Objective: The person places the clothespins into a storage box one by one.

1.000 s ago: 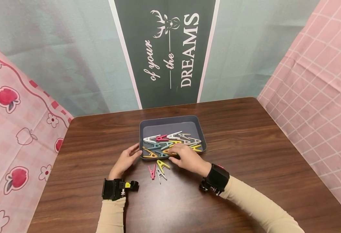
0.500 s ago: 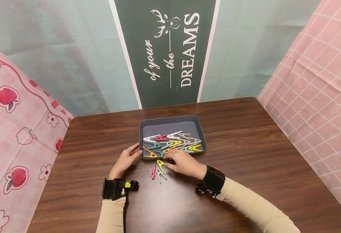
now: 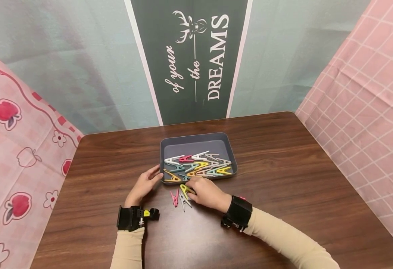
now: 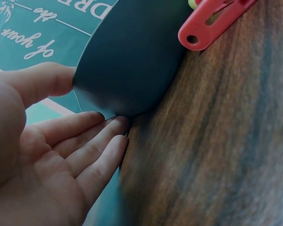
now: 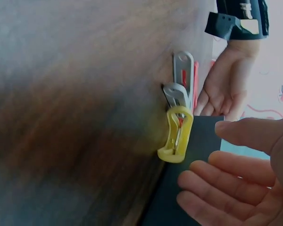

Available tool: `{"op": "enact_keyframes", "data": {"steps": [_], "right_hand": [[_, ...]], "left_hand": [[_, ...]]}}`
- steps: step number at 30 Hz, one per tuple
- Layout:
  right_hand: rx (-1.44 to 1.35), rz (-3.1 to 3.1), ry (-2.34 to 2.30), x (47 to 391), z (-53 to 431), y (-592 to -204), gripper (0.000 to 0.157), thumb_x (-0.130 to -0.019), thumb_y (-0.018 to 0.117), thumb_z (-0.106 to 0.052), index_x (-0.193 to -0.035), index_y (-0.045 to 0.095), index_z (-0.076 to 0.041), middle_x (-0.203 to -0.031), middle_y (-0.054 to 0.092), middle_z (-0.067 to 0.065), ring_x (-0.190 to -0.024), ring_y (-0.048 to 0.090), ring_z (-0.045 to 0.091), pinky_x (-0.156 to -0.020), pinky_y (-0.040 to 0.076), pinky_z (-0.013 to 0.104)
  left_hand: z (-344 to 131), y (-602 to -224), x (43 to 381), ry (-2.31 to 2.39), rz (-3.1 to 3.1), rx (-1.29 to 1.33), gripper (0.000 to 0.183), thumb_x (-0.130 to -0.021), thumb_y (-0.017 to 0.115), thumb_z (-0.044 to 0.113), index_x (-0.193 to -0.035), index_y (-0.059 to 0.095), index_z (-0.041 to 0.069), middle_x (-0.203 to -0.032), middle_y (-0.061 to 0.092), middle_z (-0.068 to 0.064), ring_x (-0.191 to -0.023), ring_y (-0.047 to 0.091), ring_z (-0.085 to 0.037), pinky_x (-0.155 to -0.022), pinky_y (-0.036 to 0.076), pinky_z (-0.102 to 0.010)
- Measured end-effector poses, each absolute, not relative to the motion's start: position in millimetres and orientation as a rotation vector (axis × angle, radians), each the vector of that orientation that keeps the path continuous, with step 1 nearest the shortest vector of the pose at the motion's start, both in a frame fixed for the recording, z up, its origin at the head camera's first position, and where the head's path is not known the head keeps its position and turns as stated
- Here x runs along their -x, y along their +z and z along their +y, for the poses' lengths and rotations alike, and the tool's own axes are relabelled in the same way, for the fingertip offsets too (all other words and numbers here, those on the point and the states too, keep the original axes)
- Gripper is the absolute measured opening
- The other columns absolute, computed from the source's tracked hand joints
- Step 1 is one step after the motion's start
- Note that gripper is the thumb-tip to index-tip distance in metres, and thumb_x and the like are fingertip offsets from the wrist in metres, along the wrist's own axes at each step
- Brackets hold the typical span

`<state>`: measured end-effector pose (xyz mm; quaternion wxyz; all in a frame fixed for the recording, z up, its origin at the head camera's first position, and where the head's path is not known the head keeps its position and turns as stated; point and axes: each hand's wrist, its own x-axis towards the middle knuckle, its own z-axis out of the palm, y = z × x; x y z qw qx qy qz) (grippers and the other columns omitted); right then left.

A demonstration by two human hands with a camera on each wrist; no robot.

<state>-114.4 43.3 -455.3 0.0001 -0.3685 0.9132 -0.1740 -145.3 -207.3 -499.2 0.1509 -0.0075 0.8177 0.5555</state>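
A dark grey tray (image 3: 193, 139) holds several clothespins in mixed colours. Touching its front left corner is my left hand (image 3: 144, 188); in the left wrist view the thumb meets the tray wall and the other fingers lie extended at its base. My right hand (image 3: 207, 192) hovers at the tray's front side, beside a yellow-green clothespin (image 3: 184, 187) on the table. The right wrist view shows its fingers (image 5: 226, 188) loosely bent and apart from the thumb, holding nothing. A white clothespin (image 3: 184, 202) and a pink clothespin (image 3: 174, 198) lie close to the yellow-green one.
The brown wooden table (image 3: 267, 149) spreads around the tray. A green-grey curtain with lettering hangs behind it. Pink cloths (image 3: 361, 93) hang at both sides. Inside the tray, the clothespins lie toward the front half, including a yellow clothespin (image 3: 224, 170) at right.
My right hand has moved left and toward me, out of the tray to the yellow-green clothespin, uncovering clothespins at the tray's front. The left hand stays at the corner.
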Motion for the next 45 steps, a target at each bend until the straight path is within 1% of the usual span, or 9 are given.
{"op": "enact_keyframes", "data": {"steps": [4,11,17,26,33,39,40,41,45], "right_hand": [[1.144,2.914,-0.489,112.2,38.4,-456.2,0.018,-0.086,0.070,-0.018,-0.099,0.070,-0.005,-0.092,0.070,0.004,-0.087,0.066,0.017,-0.079,0.057,0.032],[1.123,3.044,-0.349,110.5,25.4,-458.2,0.013,-0.084,0.071,-0.021,-0.083,0.067,-0.008,-0.076,0.066,0.002,-0.075,0.065,0.019,-0.069,0.056,0.033],[1.076,3.079,-0.317,107.3,19.5,-464.7,0.015,-0.084,0.070,-0.020,-0.075,0.064,-0.010,-0.074,0.067,0.003,-0.071,0.067,0.020,-0.061,0.056,0.034],[1.039,3.060,-0.311,106.4,20.4,-466.4,0.015,-0.080,0.073,-0.019,-0.074,0.064,-0.009,-0.072,0.064,0.003,-0.068,0.065,0.018,-0.057,0.054,0.032],[0.987,3.020,-0.265,106.7,23.8,-464.3,0.015,-0.079,0.074,-0.020,-0.074,0.065,-0.010,-0.073,0.065,0.003,-0.071,0.065,0.019,-0.061,0.054,0.033],[1.004,3.004,-0.279,106.0,27.2,-464.1,0.011,-0.078,0.074,-0.017,-0.078,0.067,-0.009,-0.076,0.066,0.003,-0.074,0.065,0.020,-0.063,0.054,0.034],[1.011,3.003,-0.283,105.7,27.7,-464.2,0.010,-0.078,0.074,-0.016,-0.079,0.067,-0.009,-0.077,0.066,0.003,-0.074,0.065,0.020,-0.063,0.054,0.034],[1.017,3.003,-0.283,105.5,28.3,-464.2,0.010,-0.078,0.074,-0.016,-0.080,0.068,-0.009,-0.078,0.066,0.003,-0.075,0.064,0.020,-0.064,0.054,0.033],[1.038,3.012,-0.281,105.7,30.4,-465.3,0.009,-0.075,0.074,-0.013,-0.080,0.068,-0.009,-0.079,0.067,0.003,-0.075,0.065,0.019,-0.065,0.055,0.033]], "left_hand": [[-207.9,-499.2,145.2,1.597,2.338,0.023,0.058,-0.099,0.054,0.023,-0.149,0.033,0.004,-0.149,0.044,-0.021,-0.140,0.042,-0.032,-0.117,0.033,-0.049],[-209.4,-498.0,144.2,1.603,2.340,0.042,0.057,-0.099,0.055,0.023,-0.149,0.035,0.004,-0.148,0.046,-0.021,-0.139,0.044,-0.032,-0.117,0.034,-0.048],[-210.2,-499.3,145.2,1.596,2.343,0.037,0.058,-0.098,0.055,0.024,-0.149,0.035,0.005,-0.148,0.046,-0.020,-0.139,0.044,-0.030,-0.117,0.034,-0.047],[-207.7,-499.7,146.6,1.608,2.335,0.033,0.057,-0.099,0.055,0.023,-0.149,0.034,0.005,-0.148,0.045,-0.020,-0.139,0.044,-0.031,-0.117,0.034,-0.047],[-206.7,-499.7,146.0,1.605,2.333,0.035,0.057,-0.099,0.054,0.023,-0.149,0.034,0.005,-0.148,0.046,-0.021,-0.139,0.044,-0.032,-0.117,0.034,-0.048],[-207.6,-498.4,146.0,1.605,2.335,0.018,0.058,-0.099,0.054,0.024,-0.149,0.034,0.004,-0.148,0.045,-0.021,-0.138,0.044,-0.032,-0.116,0.035,-0.048],[-207.8,-498.5,145.9,1.604,2.342,0.010,0.058,-0.098,0.055,0.024,-0.149,0.034,0.003,-0.147,0.045,-0.022,-0.138,0.045,-0.032,-0.116,0.036,-0.048],[-207.4,-498.4,145.6,1.586,2.371,0.005,0.058,-0.098,0.055,0.026,-0.148,0.036,0.003,-0.146,0.047,-0.023,-0.136,0.048,-0.030,-0.114,0.039,-0.044],[-206.7,-498.9,145.2,1.588,2.375,0.005,0.058,-0.098,0.055,0.025,-0.148,0.036,0.003,-0.146,0.047,-0.023,-0.136,0.048,-0.031,-0.114,0.040,-0.044]]}}
